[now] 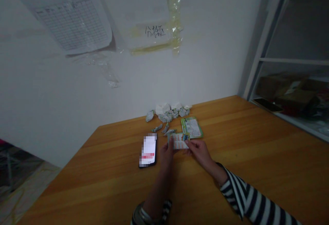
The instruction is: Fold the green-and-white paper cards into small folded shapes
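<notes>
My left hand (167,153) and my right hand (199,151) both pinch a small printed paper card (179,140) with orange and blue print, one hand at each short end, just above the wooden table (102,173). Beyond it lies a larger green-edged printed card (191,127), close to the held one. A smartphone (148,150) with a pixelated screen lies left of my left hand. Further back is a heap of crumpled green-and-white wrappers (168,113) with white tissue-like pieces, and a few twisted wrappers lie nearer the hands.
The table's far corner meets a white wall bearing a taped plastic-covered grid sheet (73,24) and a taped handwritten label (154,35). A white metal shelf (282,60) holding brown boxes stands at the right. The floor shows at the lower left.
</notes>
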A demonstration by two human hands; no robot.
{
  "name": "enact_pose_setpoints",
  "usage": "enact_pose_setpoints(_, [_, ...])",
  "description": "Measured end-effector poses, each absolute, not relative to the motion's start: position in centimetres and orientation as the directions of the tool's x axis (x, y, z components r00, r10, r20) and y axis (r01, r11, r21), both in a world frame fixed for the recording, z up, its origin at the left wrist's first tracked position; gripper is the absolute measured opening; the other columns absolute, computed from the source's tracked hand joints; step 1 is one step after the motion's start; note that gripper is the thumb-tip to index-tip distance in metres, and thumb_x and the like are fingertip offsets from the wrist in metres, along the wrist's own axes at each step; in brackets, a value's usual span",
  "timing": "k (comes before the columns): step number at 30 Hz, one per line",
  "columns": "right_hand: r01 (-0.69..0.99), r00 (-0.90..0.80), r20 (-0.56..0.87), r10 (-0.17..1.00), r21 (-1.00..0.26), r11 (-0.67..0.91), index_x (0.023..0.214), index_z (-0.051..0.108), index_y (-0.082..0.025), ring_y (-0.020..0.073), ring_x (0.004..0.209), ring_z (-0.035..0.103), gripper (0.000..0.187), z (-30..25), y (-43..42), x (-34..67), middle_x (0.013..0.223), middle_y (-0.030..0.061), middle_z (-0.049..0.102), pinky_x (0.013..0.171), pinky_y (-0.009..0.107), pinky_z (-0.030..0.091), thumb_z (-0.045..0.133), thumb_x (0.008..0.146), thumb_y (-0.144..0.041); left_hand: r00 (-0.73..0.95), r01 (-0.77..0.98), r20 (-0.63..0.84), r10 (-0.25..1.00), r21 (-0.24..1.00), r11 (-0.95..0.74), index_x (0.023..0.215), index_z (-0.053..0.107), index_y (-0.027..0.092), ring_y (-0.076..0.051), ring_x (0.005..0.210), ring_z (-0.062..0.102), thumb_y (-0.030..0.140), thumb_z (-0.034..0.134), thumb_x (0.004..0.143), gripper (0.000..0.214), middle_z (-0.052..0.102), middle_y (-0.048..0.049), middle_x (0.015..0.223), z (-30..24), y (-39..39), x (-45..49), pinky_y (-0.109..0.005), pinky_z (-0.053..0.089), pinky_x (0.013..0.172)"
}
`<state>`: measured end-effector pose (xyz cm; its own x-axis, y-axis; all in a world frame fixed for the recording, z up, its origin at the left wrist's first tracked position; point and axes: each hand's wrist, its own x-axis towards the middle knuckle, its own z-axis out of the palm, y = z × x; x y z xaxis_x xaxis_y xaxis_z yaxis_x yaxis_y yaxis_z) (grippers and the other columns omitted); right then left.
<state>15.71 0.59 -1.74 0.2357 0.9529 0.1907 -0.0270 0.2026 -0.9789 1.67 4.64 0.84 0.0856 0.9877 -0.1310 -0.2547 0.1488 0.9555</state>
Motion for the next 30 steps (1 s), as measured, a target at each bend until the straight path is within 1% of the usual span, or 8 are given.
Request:
enact_pose_setpoints(6, [-0.082,0.217,0.187,0.958,-0.975,0.209,0.061,0.056,-0.019,0.0147,0.041,0.057,0.039,-1.26,0.27,15.37,0.047,-0.0012,0.063,0.042,0.024,0.042,0.061,0.079,-0.053,0.073,-0.228,-0.123,0.99,0.964,0.137,0.08,0.071,0.008,-0.026,0.072,0.07,0.06,0.074,0.058,0.057,0.073,-0.0128,0.076,1.06,4.45,1.61,-0.033,0.056,0.065])
enact_pose_setpoints(11, [-0.068,0.222,0.199,0.955,-0.973,0.219,0.059,0.051,-0.02,0.0147,0.042,0.057,0.039,-1.11,0.17,15.33,0.048,-0.0012,0.063,0.042,0.024,0.042,0.061,0.079,-0.053,0.055,-0.211,-0.118,0.991,0.969,0.127,0.08,0.071,0.008,-0.026,0.072,0.07,0.059,0.073,0.06,0.055,0.073,-0.0126,0.076,1.14,4.38,1.63,-0.033,0.056,0.065])
enact_pose_setpoints(16, [-0.047,0.224,0.207,0.952,-0.974,0.223,0.061,0.053,-0.019,0.0145,0.043,0.057,0.039,-1.22,0.24,15.49,0.049,-0.0006,0.063,0.044,0.023,0.042,0.061,0.08,-0.052,0.084,-0.232,-0.098,0.992,0.966,0.115,0.081,0.071,0.008,-0.025,0.073,0.069,0.059,0.073,0.062,0.054,0.073,-0.012,0.077,0.89,4.45,1.61,-0.031,0.056,0.065])
enact_pose_setpoints(21, [-0.016,0.237,0.221,0.946,-0.973,0.232,0.059,0.052,-0.019,0.0128,0.041,0.055,0.04,-1.7,0.46,15.53,0.047,-0.0017,0.061,0.041,0.021,0.038,0.06,0.081,-0.052,0.085,-0.214,-0.089,0.992,0.971,0.105,0.078,0.071,0.008,-0.023,0.07,0.069,0.06,0.072,0.061,0.055,0.073,-0.0112,0.074,1.27,4.34,1.62,-0.03,0.055,0.063])
enact_pose_setpoints(26, [-0.007,0.237,0.231,0.944,-0.971,0.239,0.06,0.052,-0.019,0.0121,0.041,0.054,0.04,-1.98,0.65,15.62,0.046,-0.0016,0.06,0.041,0.021,0.038,0.06,0.082,-0.051,0.111,-0.253,-0.086,0.99,0.961,0.112,0.081,0.071,0.008,-0.024,0.071,0.069,0.059,0.073,0.061,0.055,0.073,-0.0122,0.078,1.45,4.24,1.67,-0.031,0.055,0.064])
enact_pose_setpoints(30, [0.006,0.243,0.241,0.94,-0.969,0.246,0.058,0.051,-0.019,0.0116,0.04,0.052,0.04,-1.74,0.57,15.62,0.045,-0.0016,0.059,0.041,0.021,0.036,0.06,0.082,-0.05,0.118,-0.25,-0.081,0.99,0.962,0.109,0.082,0.071,0.008,-0.024,0.072,0.069,0.059,0.073,0.062,0.054,0.073,-0.0118,0.077,1.21,4.33,1.62,-0.032,0.055,0.064])
